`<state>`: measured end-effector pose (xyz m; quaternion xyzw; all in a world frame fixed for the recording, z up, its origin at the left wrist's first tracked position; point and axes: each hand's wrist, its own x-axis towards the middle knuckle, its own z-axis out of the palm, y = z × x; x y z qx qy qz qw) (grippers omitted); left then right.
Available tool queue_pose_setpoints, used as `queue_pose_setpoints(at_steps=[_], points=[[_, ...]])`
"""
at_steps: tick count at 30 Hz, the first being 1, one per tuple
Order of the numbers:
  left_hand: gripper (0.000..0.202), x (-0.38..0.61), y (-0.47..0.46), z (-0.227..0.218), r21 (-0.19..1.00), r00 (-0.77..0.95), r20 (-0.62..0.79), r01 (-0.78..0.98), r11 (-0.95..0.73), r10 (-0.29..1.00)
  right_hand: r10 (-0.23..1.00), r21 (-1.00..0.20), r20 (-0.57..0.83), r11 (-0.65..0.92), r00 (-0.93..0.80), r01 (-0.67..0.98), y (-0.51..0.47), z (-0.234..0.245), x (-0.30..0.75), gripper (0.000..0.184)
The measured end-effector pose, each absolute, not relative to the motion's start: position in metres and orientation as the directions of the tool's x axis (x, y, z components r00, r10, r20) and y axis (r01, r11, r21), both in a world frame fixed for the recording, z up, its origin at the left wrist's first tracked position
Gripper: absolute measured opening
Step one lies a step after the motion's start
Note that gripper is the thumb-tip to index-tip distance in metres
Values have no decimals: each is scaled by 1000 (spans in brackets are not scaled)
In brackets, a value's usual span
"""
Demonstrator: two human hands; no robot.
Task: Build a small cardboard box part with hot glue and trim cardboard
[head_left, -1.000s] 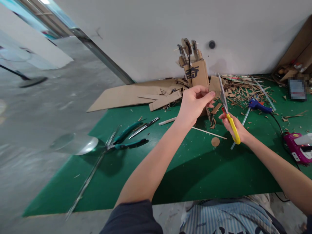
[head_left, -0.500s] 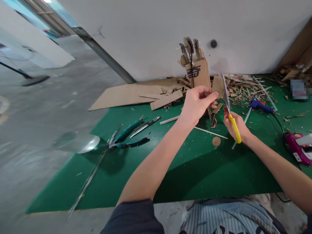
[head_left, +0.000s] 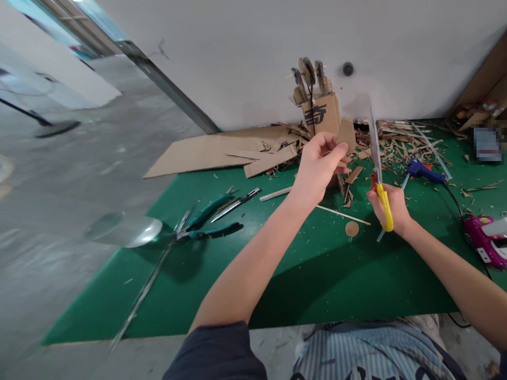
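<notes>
Between thumb and fingers, my left hand (head_left: 322, 161) pinches a small piece of brown cardboard (head_left: 347, 135) above the table. My right hand (head_left: 393, 207) is wrapped round the yellow handle of a pair of scissors (head_left: 375, 142), whose blades point up and stand just right of the cardboard, apart from it. Behind my left hand rises a cardboard box with printed marks (head_left: 325, 113), topped by several round cardboard discs (head_left: 307, 71). A small cardboard disc (head_left: 352, 228) lies on the table below my hands, close to a thin wooden stick (head_left: 343, 214).
On the green table (head_left: 222, 285) lie pliers (head_left: 209, 219), a craft knife (head_left: 236, 205) and flat cardboard (head_left: 206, 152). Cardboard scraps (head_left: 400, 142) heap along the wall. A blue glue gun (head_left: 425, 171) and a purple device (head_left: 485, 240) are at the right.
The scissors have moved right, away from the cardboard. The cardboard has shifted slightly left with my left hand and is turned, its outline now angled at a corner.
</notes>
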<state>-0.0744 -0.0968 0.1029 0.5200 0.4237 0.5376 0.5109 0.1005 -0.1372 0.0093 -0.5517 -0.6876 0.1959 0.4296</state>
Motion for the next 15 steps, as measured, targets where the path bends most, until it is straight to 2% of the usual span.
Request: queue_pose_setpoints(at_steps=[6, 15], points=[[15, -74, -98, 102, 982, 96, 147, -136, -133, 984, 951, -791, 277, 308, -139, 529, -134, 6, 102, 53], [9, -72, -99, 103, 963, 80, 181, -217, -160, 980, 949, -888, 256, 307, -187, 342, -130, -7, 106, 63]])
